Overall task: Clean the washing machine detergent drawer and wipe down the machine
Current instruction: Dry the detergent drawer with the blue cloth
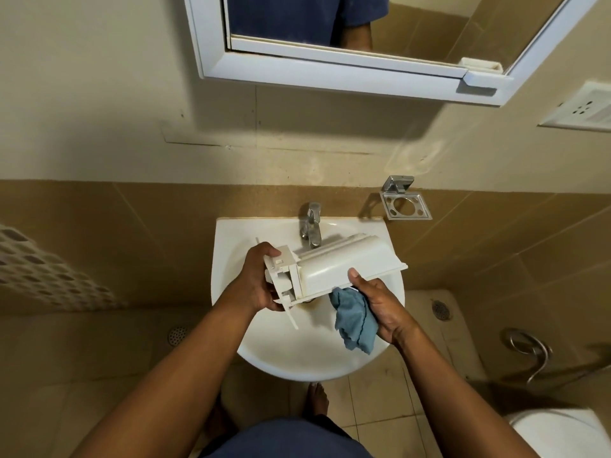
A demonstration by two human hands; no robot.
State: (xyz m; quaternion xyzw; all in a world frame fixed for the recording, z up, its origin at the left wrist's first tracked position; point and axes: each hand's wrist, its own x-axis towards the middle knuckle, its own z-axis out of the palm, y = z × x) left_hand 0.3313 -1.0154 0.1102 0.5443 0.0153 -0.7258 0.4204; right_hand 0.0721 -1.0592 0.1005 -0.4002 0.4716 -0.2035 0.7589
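Note:
The white plastic detergent drawer [334, 266] is held upside down over the white washbasin [231, 239], its smooth underside facing up. My left hand [256, 279] grips the drawer's left end, where small clips and levers stick out. My right hand [380, 309] holds a blue cloth [353, 325] at the drawer's near edge, thumb pressed on the drawer's side. The cloth hangs down over the basin. The washing machine is out of sight.
A chrome tap [310, 226] stands at the basin's back, just behind the drawer. A metal holder [405, 201] is fixed to the tiled wall on the right. A mirror cabinet [347, 44] hangs above. A toilet [558, 434] sits at bottom right, with a white perforated basket [43, 269] at left.

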